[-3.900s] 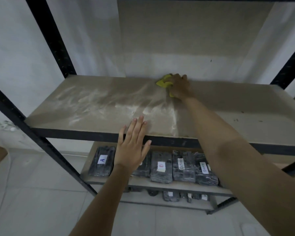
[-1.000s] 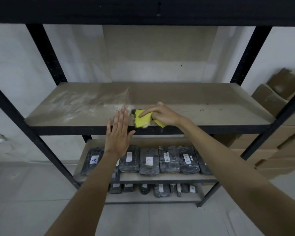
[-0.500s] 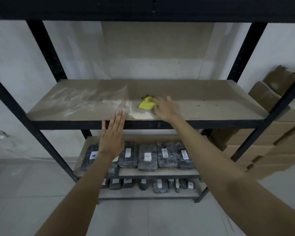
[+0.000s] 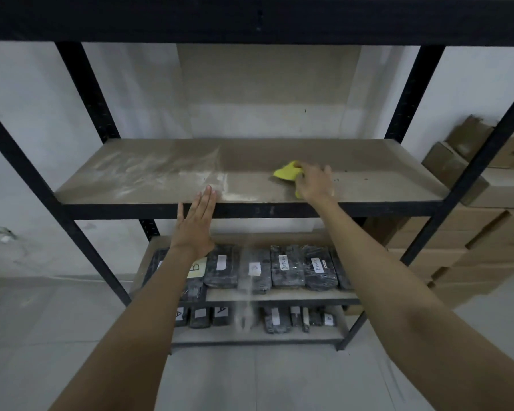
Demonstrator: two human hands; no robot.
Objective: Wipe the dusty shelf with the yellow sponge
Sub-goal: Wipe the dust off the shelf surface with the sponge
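Right hand (image 4: 314, 183) presses the yellow sponge (image 4: 286, 172) flat on the shelf (image 4: 250, 161) | left hand (image 4: 195, 223) flat, holding nothing | advice: overlapping strokes leftward across the white dust (image 4: 149, 173).

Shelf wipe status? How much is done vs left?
Roughly half done. Done: the brown board shelf looks clean from about the middle rightward. In hand: the right hand presses the yellow sponge on the cleaned part; the left hand is flat and open at the front edge. Left: the white dust streaks over the left half, plus a pale patch near the front edge at the middle.
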